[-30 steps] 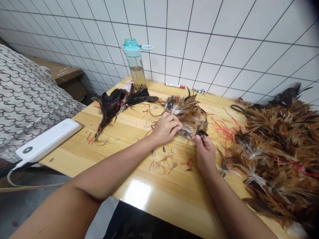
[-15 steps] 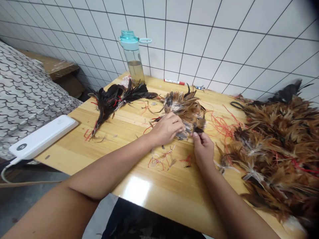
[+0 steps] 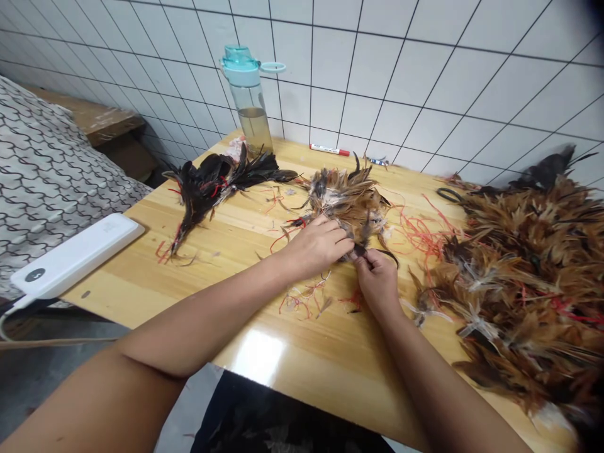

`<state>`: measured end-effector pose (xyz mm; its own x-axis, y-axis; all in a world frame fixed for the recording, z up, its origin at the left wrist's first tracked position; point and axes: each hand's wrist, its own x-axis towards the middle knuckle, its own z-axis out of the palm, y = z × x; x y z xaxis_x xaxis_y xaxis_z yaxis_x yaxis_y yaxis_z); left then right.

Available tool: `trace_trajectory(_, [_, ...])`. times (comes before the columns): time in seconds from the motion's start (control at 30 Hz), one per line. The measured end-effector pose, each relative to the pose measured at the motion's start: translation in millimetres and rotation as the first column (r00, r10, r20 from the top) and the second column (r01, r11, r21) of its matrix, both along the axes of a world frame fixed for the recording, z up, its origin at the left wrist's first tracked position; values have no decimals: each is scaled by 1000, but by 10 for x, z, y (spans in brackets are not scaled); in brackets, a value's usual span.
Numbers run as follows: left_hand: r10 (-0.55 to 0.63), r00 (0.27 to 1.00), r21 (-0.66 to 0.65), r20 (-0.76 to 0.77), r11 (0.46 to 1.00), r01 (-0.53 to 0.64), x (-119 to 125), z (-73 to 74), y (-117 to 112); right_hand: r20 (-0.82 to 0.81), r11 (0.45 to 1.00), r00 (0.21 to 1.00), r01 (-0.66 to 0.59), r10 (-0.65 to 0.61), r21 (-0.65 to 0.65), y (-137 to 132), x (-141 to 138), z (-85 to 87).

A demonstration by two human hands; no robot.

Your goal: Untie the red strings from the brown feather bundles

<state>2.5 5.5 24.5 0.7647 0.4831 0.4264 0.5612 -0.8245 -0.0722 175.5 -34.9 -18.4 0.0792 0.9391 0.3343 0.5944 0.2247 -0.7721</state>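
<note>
My left hand (image 3: 321,247) lies over the near edge of a pile of brown feathers (image 3: 352,198), its fingers curled down onto feathers there. Just to the right, my right hand (image 3: 379,283) is closed, thumb against finger, on a dark feather (image 3: 359,250). The fingertips of both hands nearly meet. A thin, curved black feather (image 3: 391,257) sticks out beyond my right knuckles. What lies under my left fingers is mostly hidden.
Black feathers tied with red string (image 3: 207,182) lie left. A large heap of brown feather bundles (image 3: 533,270) fills the right side, beside tangled red strings (image 3: 425,233). A water bottle (image 3: 250,107), red marker (image 3: 329,150) and white power bank (image 3: 80,255) stand around the table (image 3: 302,358).
My right hand has moved slightly left, closer to my left hand. The dark feather has shifted with it, and a curved black feather now shows on its right. The view has tilted slightly.
</note>
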Motion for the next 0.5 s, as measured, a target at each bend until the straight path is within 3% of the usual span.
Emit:
trace_trajectory(0.27, [3, 998, -91, 57, 996, 2, 12, -25, -3, -11, 997, 999, -36, 35, -72, 3, -7, 3])
trace_trajectory(0.37, [43, 977, -146, 210, 989, -12, -5, -4, 15, -113, 992, 993, -51, 38, -114, 8, 3, 7])
trace_trajectory(0.5, [206, 860, -170, 466, 975, -142, -55, 57, 53, -374, 980, 927, -47, -30, -194, 9, 12, 18])
